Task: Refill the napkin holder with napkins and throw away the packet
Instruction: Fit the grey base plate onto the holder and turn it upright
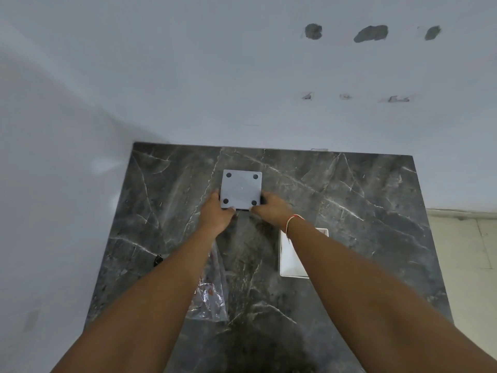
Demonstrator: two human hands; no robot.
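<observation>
The napkin holder (241, 190) stands upside down on the dark marble counter (349, 211), its grey square base with four dark round feet facing up. My left hand (216, 215) grips its near left corner. My right hand (270, 208), with a red and white thread at the wrist, grips its near right corner. A clear plastic packet (208, 297) with red print lies crumpled on the counter under my left forearm. A white rectangular piece (291, 258), partly hidden by my right forearm, lies to the right; I cannot tell what it is.
The counter sits in a corner, with white walls at the back and left. Its right edge drops to a pale tiled floor (462, 243). A small black object (158, 260) lies near the left edge.
</observation>
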